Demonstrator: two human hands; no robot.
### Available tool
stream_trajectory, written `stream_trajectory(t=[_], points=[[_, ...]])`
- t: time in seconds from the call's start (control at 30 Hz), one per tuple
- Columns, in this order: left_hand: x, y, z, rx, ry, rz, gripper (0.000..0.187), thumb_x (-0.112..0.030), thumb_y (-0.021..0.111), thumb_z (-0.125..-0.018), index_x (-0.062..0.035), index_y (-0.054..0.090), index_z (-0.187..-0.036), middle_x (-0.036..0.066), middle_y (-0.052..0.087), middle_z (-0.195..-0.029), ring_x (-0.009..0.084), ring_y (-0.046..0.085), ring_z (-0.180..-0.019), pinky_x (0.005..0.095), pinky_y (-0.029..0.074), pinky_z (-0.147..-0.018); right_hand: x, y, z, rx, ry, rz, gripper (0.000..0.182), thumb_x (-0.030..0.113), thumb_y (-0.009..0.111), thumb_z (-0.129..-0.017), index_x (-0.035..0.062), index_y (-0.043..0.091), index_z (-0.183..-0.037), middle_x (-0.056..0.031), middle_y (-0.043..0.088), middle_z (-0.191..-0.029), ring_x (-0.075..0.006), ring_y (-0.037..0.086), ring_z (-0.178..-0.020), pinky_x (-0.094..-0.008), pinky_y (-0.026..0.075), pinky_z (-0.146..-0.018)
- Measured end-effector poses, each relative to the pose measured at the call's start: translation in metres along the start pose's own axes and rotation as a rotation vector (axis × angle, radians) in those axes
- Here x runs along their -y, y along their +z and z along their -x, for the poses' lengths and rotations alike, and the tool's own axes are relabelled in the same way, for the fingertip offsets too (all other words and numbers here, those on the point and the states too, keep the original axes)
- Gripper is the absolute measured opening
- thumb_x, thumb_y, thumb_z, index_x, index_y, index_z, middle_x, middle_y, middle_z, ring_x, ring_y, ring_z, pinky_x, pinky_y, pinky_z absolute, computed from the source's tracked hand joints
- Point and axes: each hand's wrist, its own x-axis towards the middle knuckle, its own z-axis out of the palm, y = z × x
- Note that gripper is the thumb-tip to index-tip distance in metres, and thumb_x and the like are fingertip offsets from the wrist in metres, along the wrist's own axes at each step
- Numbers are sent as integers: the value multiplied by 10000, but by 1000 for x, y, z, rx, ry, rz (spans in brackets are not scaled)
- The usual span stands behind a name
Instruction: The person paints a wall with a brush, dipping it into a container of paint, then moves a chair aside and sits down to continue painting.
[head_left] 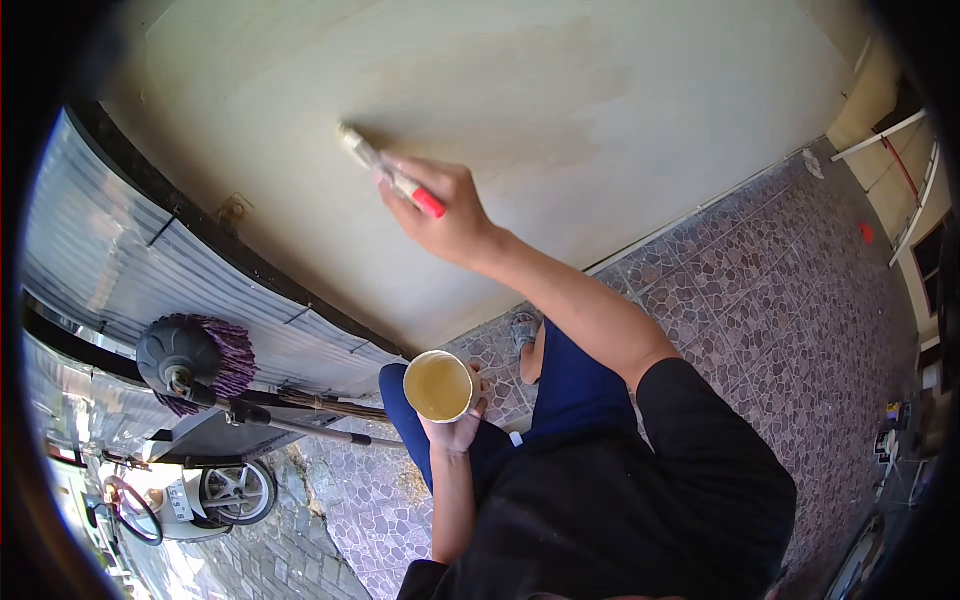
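My right hand (440, 205) is closed round a paintbrush (425, 201) with a red-ended handle. The brush's pale bristles are right at the wall (540, 200), left of a damp-looking, darker patch of paint. Lower down, my left hand (460, 428) grips a round cup of paint (438, 387) from beneath and the side. Yellowish-beige liquid shows inside the cup, which I hold in front of my knee with its mouth facing up.
A mop (205, 360) with purple strands hangs at the left beside corrugated sheeting (120, 225). Beyond it stands a parked motorcycle (205, 500). Stone-patterned tiles (740, 290) cover the floor along the wall. White poles (915, 205) stand at the far right.
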Motion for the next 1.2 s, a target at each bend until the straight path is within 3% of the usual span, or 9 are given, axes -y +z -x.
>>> stream_trajectory(t=[0.2, 0.33, 0.4, 0.5, 0.6, 0.8, 0.83, 1.0, 1.2], points=[[-4, 0, 1, -30, 15, 4, 645, -566, 438, -1053, -42, 569, -1405, 291, 620, -1319, 451, 660, -1057, 388, 593, -594, -61, -93, -28, -183, 208, 198, 228, 189, 722, -1023, -36, 755, -1020, -42, 728, -717, -60, 619, -582, -249, 499, -538], [-4, 7, -4, -52, 4, 18, 625, -548, 444, -1053, -43, 574, -1399, 285, 629, -1302, 448, 661, -1041, 384, 587, -587, -99, -176, -15, -283, 268, 419, 238, 196, 701, -1033, -36, 756, -1031, -40, 731, -730, -75, 635, -589, -259, 508, -554], [-3, 6, -7, 6, -8, 12, 614, -537, 450, -1053, -42, 579, -1392, 278, 634, -1296, 443, 661, -1027, 384, 586, -603, -107, -216, -17, -378, 428, 496, 257, 198, 700, -1007, -43, 758, -938, -108, 740, -709, -175, 722, -625, -325, 552, -622], [1, 10, -9, -19, -26, 16, 611, -535, 455, -1052, -42, 581, -1390, 276, 634, -1303, 436, 665, -1014, 388, 587, -608, -119, -273, -17, -423, 539, 658, 364, 290, 657, -1030, -31, 764, -897, -57, 739, -709, -129, 674, -594, -308, 533, -574], [5, 9, -11, 31, -25, 14, 608, -535, 454, -1054, -50, 580, -1399, 275, 634, -1313, 437, 667, -1024, 393, 589, -609, -115, -282, -33, -565, 437, 712, 365, 285, 655, -1006, -17, 756, -828, -99, 753, -713, -188, 708, -612, -361, 544, -589], [6, 5, -6, -13, -13, 24, 615, -548, 452, -1058, -58, 576, -1409, 283, 631, -1331, 447, 676, -1026, 389, 581, -600, -80, -121, -70, -400, -79, 810, 256, 184, 652, -991, -7, 657, -820, -219, 640, -669, -454, 650, -634, -514, 514, -592], [6, 4, -4, -16, -8, 24, 615, -548, 452, -1058, -58, 576, -1409, 283, 631, -1331, 447, 676, -1026, 389, 581, -600, -70, -85, -66, -319, -120, 839, 206, 130, 683, -953, -73, 674, -986, -250, 666, -735, -430, 677, -635, -510, 555, -578], [-4, -10, 1, 71, 8, -3, 642, -592, 532, -1028, -84, 580, -1417, 264, 589, -1385, 426, 649, -1086, 377, 597, -659, -10, 51, -44, -151, -251, 542, 229, 75, 716, -935, -123, 638, -1017, -192, 630, -689, -356, 655, -584, -432, 539, -526], [-11, -8, 8, 72, 49, 9, 644, -594, 533, -1028, -85, 573, -1420, 259, 595, -1366, 424, 645, -1081, 368, 595, -661, 23, 60, -45, -10, -221, 148, 141, 62, 720, -942, -54, 676, -1008, -179, 676, -738, -334, 677, -599, -399, 531, -531]])
